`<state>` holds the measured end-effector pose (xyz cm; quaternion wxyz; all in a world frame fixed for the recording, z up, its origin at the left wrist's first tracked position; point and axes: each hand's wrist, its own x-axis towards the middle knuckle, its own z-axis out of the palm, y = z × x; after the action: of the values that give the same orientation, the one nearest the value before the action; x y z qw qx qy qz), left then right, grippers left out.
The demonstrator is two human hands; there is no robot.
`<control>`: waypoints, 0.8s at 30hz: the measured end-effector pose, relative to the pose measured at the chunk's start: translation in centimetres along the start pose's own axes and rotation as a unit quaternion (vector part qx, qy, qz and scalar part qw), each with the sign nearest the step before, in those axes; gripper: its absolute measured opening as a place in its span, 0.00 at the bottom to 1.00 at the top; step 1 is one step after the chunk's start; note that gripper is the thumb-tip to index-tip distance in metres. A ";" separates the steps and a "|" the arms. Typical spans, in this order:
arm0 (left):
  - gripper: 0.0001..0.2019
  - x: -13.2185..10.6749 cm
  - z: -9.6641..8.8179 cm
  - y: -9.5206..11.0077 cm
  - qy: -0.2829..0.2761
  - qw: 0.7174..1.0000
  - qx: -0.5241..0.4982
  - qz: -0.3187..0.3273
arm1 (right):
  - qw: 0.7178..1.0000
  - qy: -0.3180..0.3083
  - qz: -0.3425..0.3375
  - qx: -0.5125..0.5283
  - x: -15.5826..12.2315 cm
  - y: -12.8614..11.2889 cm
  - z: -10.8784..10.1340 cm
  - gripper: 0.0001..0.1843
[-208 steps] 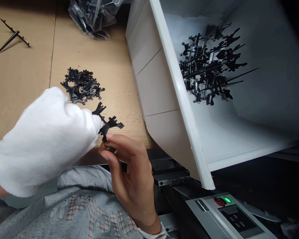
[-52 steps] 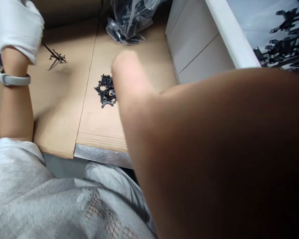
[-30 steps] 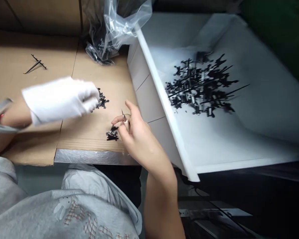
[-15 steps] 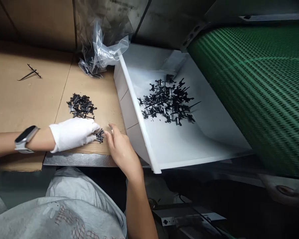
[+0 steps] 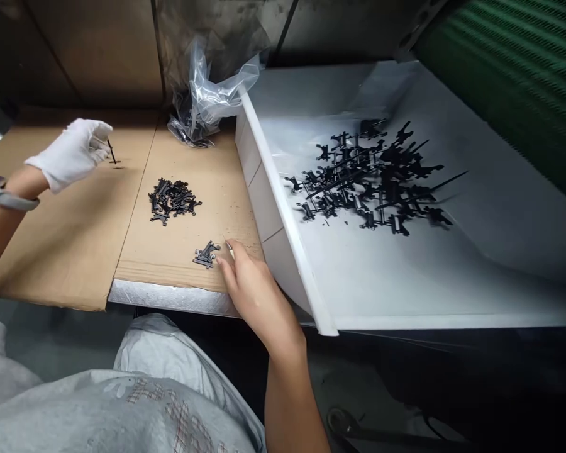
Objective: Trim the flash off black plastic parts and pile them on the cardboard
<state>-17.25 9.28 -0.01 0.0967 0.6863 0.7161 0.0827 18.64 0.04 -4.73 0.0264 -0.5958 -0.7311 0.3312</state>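
Nearest, at the front edge of the cardboard sheet (image 5: 56, 239): bare right hand (image 5: 252, 286), fingers loosely curled, fingertips just beside a small cluster of black parts (image 5: 206, 255); perhaps pinching a thin pale sliver, too small to tell. Farther left, gloved left hand (image 5: 73, 151) raised over the cardboard, thumb and fingers pressed together on a thin black runner (image 5: 112, 152), well apart from that cluster. Between the two hands and a little deeper, a loose pile of separated black pieces (image 5: 172, 200) lying flat on the cardboard. Judged partway through: one pile and one small cluster freed, far more left untouched. To the right, white tray (image 5: 283, 214) holding a tangled heap of black sprues (image 5: 372, 176) on its floor, none in hand. At the back, clear plastic bag (image 5: 212, 100) slumped against the tray's far corner, more black parts inside. Beyond the tray, green belt (image 5: 514, 82)
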 end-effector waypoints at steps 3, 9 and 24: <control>0.28 1.3 0.9 -3.3 0.004 0.997 -0.027 -0.078 | 1.000 0.001 -0.005 -0.007 -0.1 -0.1 -0.1 0.23; 0.26 -0.2 1.7 -6.3 0.000 0.985 0.107 -0.132 | 1.000 0.002 -0.020 -0.016 0.0 -0.2 0.0 0.21; 0.62 -4.4 -3.3 -6.0 -0.169 0.971 0.107 -0.127 | 0.998 0.054 -0.038 0.011 0.0 0.4 1.1 0.25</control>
<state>-23.75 4.65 1.81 0.1521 0.5999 0.7754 -0.1251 18.48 -0.46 -5.78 0.0851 -0.5840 -0.7471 0.3057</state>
